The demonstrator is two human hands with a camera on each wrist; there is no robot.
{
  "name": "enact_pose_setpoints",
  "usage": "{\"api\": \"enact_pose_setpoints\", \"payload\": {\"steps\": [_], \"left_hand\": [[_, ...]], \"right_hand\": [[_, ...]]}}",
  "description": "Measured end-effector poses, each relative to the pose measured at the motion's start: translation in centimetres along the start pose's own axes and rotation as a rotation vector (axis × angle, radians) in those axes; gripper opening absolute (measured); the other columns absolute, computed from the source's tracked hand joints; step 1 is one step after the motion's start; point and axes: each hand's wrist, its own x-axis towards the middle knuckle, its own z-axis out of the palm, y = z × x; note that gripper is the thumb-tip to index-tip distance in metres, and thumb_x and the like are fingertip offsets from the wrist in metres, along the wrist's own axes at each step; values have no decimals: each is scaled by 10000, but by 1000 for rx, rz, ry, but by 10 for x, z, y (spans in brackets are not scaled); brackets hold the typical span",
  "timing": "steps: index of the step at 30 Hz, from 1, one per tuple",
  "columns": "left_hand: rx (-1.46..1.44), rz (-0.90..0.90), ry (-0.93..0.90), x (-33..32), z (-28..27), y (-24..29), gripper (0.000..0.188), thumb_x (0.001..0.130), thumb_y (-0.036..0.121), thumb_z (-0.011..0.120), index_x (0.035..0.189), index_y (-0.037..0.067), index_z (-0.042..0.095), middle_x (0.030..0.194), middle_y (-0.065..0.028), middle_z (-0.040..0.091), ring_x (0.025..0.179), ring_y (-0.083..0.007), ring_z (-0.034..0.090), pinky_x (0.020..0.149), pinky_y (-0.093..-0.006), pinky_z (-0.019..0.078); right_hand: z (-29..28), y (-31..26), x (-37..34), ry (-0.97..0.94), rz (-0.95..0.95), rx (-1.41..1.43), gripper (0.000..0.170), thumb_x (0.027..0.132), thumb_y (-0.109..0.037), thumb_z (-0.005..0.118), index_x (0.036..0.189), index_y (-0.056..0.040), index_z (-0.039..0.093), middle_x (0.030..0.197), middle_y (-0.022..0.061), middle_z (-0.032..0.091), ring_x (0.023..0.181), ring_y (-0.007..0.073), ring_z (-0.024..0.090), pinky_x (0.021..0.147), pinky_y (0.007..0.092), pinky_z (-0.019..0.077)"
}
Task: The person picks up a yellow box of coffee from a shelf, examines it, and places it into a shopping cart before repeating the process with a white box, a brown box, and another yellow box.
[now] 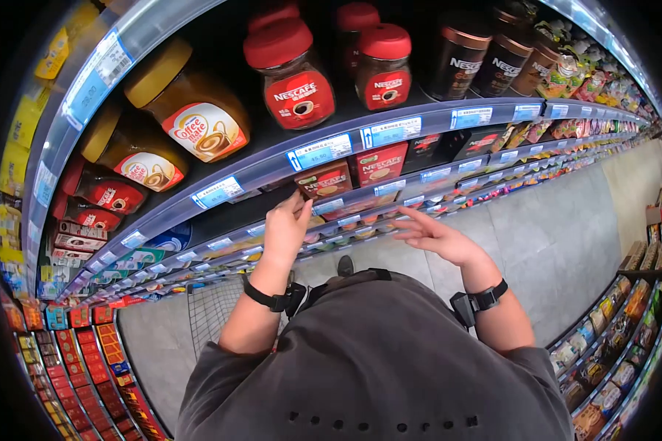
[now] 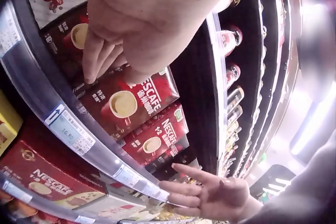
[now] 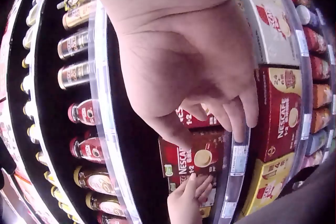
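On the shelf below the coffee jars, my left hand [image 1: 285, 231] is at the lower left edge of a brown Nescafé coffee box [image 1: 325, 181]. Its fairly straight fingers touch the box. In the left wrist view, the left fingers [image 2: 100, 58] reach between this box [image 2: 123, 104] and a darker box [image 2: 65, 45] beside it. My right hand [image 1: 441, 239] hangs in front of the shelves with its fingers spread and holds nothing. Near it, a red Nescafé box [image 1: 382, 163] stands beside the brown one. The right wrist view shows the right palm [image 3: 178, 66] large, partly covering the red box.
Nescafé jars [image 1: 299, 95] with red lids, creamer jars [image 1: 202, 125] and dark coffee tins [image 1: 460, 62] line the upper shelf. Price labels [image 1: 320, 150] run along the shelf edges. A wire cart [image 1: 213, 312] stands on the grey floor at left; more stocked shelves [image 1: 618, 345] are behind.
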Motion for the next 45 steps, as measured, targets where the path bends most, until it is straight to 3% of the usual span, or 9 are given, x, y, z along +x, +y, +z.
{"api": "enact_pose_setpoints", "payload": {"steps": [2, 6, 8, 13, 18, 20, 29, 35, 45], "left_hand": [[8, -29, 8, -11, 0, -10, 394, 941, 173, 721, 1241, -76, 661, 1037, -272, 732, 985, -326, 751, 806, -375, 614], [20, -99, 101, -50, -6, -20, 381, 962, 183, 695, 1237, -78, 663, 1068, -256, 738, 982, -321, 754, 819, -375, 609], [-30, -269, 41, -77, -10, -24, 403, 989, 177, 675, 1293, -82, 631, 1160, -253, 725, 1050, -279, 741, 829, -343, 607], [122, -286, 159, -155, -21, -18, 280, 962, 158, 677, 1157, -41, 706, 1015, -217, 751, 926, -319, 756, 814, -372, 594], [195, -428, 187, -233, -42, -16, 258, 977, 175, 671, 1139, -19, 719, 997, -225, 753, 961, -319, 760, 809, -370, 589], [229, -442, 263, -256, -55, -13, 228, 963, 174, 653, 1086, 0, 735, 970, -227, 734, 859, -375, 730, 766, -400, 581], [344, -632, 584, -356, -128, -39, 268, 991, 231, 609, 1085, 13, 733, 919, -222, 745, 855, -375, 740, 770, -414, 569], [345, -839, 642, -442, -168, -59, 264, 992, 238, 608, 1085, 27, 735, 910, -216, 745, 857, -361, 740, 764, -412, 567], [201, -1106, 722, -600, -233, -120, 276, 986, 238, 606, 1139, 39, 721, 931, -207, 747, 891, -348, 739, 785, -407, 566]], "right_hand": [[-2, -3, -23, 85, 26, -32, 696, 1005, -69, 578, 1625, -101, 265, 1547, 157, 484, 1349, 257, 550, 1088, 390, 438], [-11, 6, -56, 129, 89, 40, 632, 996, -105, 593, 1581, -80, 357, 1505, 140, 531, 1328, 260, 567, 1092, 386, 436], [-19, 21, -64, 130, 84, 17, 593, 1006, -182, 608, 1553, -72, 406, 1484, 147, 553, 1299, 267, 590, 1079, 402, 449], [-19, 48, -69, 49, 159, -30, 547, 1006, -208, 598, 1514, -64, 452, 1468, 134, 569, 1278, 262, 604, 1064, 401, 461], [-9, 77, -60, -71, 206, -44, 487, 1011, -187, 559, 1475, -59, 486, 1446, 124, 585, 1265, 255, 611, 1053, 391, 468], [-1, 79, -54, -100, 238, -58, 468, 1008, -174, 551, 1459, -62, 499, 1430, 118, 595, 1255, 251, 616, 1048, 384, 470], [52, 65, -11, -245, 290, -200, 446, 996, -162, 560, 1431, -71, 531, 1385, 101, 619, 1208, 228, 636, 1017, 365, 475], [126, 77, 33, -367, 324, -255, 449, 1006, -201, 561, 1433, -68, 526, 1376, 121, 617, 1209, 234, 633, 1028, 372, 475], [336, 122, 91, -596, 414, -402, 429, 1024, -178, 562, 1427, -39, 515, 1380, 127, 614, 1213, 241, 633, 1027, 373, 483]]}}
